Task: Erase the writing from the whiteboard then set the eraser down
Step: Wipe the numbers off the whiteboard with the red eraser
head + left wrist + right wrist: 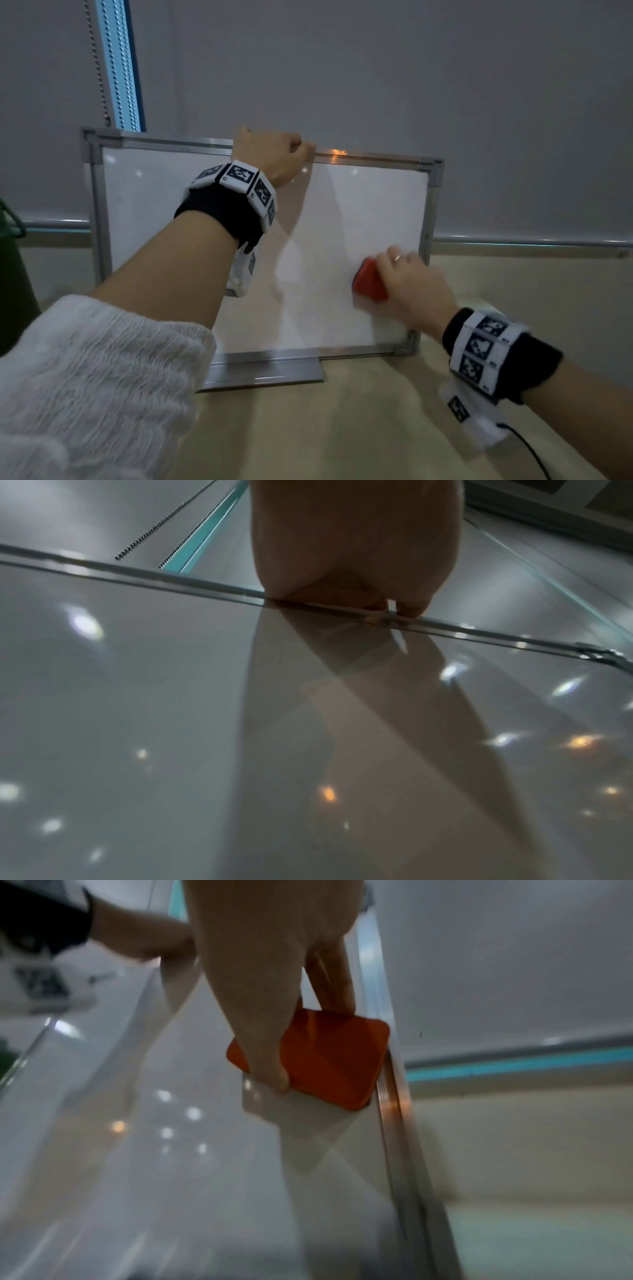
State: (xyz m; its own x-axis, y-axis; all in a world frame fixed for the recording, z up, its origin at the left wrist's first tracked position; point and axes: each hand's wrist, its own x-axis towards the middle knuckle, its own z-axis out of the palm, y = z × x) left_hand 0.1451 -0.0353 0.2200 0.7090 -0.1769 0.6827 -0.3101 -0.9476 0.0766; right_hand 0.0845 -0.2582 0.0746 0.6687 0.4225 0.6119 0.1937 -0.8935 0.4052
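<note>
From the head view, the whiteboard [342, 219] stands upright on a beige table [342, 428], leaning back toward a grey blind [376, 68]. The left hand [270, 156] curls over the board's top frame edge, gripping it. The right hand [411, 287] holds a red eraser [370, 281] flat against the board's lower right area; the eraser sticks out to the left of the fingers, blurred. No writing can be made out on the board surface.

The left wrist view shows the left hand [352, 547] closed down on the top frame, above the glossy board surface [137, 696].

In the right wrist view, the right hand [270, 969] clamps the eraser [329, 1058] between thumb and fingers, and the eraser lies on the board just beside the right frame rail [394, 1123].
</note>
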